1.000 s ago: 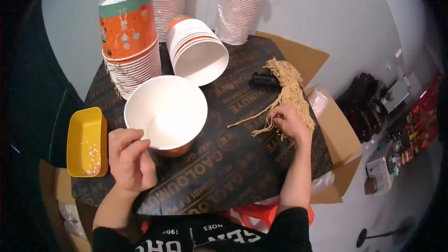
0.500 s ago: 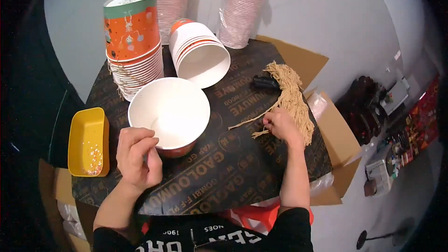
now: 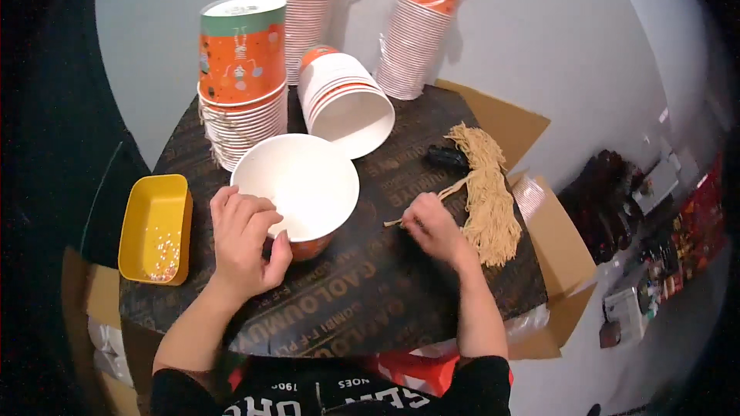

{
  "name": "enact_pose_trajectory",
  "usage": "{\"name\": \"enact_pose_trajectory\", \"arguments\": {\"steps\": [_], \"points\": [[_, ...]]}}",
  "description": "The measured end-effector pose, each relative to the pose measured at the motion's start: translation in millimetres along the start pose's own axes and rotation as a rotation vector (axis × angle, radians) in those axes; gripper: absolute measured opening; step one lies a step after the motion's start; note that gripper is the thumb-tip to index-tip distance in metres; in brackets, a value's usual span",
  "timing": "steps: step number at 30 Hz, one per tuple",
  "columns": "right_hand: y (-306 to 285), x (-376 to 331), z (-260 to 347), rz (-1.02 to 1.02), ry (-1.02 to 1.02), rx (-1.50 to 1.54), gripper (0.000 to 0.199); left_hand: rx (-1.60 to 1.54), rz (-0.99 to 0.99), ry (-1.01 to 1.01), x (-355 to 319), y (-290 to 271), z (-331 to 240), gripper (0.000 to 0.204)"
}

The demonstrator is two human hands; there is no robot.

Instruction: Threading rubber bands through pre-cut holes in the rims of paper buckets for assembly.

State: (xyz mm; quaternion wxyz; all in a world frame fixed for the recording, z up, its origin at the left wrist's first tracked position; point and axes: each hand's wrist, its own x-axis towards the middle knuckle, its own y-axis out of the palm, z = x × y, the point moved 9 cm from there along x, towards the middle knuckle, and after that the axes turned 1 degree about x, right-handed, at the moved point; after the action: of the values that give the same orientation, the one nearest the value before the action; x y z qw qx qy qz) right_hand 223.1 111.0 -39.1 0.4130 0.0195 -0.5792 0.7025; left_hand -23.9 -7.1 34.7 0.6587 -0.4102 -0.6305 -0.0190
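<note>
A white paper bowl (image 3: pixel 304 177) with an orange outside stands on the dark printed tabletop (image 3: pixel 362 300). My left hand (image 3: pixel 245 240) grips its near rim, thumb on the outer wall. My right hand (image 3: pixel 432 229) pinches a thin tan string (image 3: pixel 443 196) pulled from the bundle of tan strings (image 3: pixel 489 196) lying to the right. The string's end sticks out to the left of my fingers, toward the bowl.
A tall stack of orange bowls (image 3: pixel 240 77) stands behind the bowl, and a tipped stack (image 3: pixel 347 100) lies next to it. Two more stacks (image 3: pixel 412 31) stand by the wall. A yellow tray (image 3: pixel 154 227) with small beads sits left. A small black object (image 3: pixel 449 158) lies beside the bundle. Cardboard box flaps (image 3: pixel 559 254) are on the right.
My right hand has drawn a string out of the bundle and moved left toward the bowl. My left hand stays on the bowl's rim, which has shifted slightly.
</note>
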Motion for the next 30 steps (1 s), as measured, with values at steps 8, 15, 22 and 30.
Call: {"name": "enact_pose_trajectory", "arguments": {"steps": [8, 15, 22, 30], "points": [[9, 23, 89, -0.032, -0.161, 0.158, 0.015, 0.131, -0.25, -0.108, -4, -17, 11, 0.035], [7, 21, 85, -0.162, -0.025, 0.362, 0.02, -0.335, 0.148, -0.16, -18, 27, -19, 0.032], [15, 20, 94, -0.174, -0.036, 0.413, 0.019, -0.777, 0.478, -0.49, -44, 84, -13, 0.044], [24, 16, 80, -0.159, -0.031, 0.473, 0.023, -1.132, 0.58, -0.877, -69, 111, 1, 0.011]]}}
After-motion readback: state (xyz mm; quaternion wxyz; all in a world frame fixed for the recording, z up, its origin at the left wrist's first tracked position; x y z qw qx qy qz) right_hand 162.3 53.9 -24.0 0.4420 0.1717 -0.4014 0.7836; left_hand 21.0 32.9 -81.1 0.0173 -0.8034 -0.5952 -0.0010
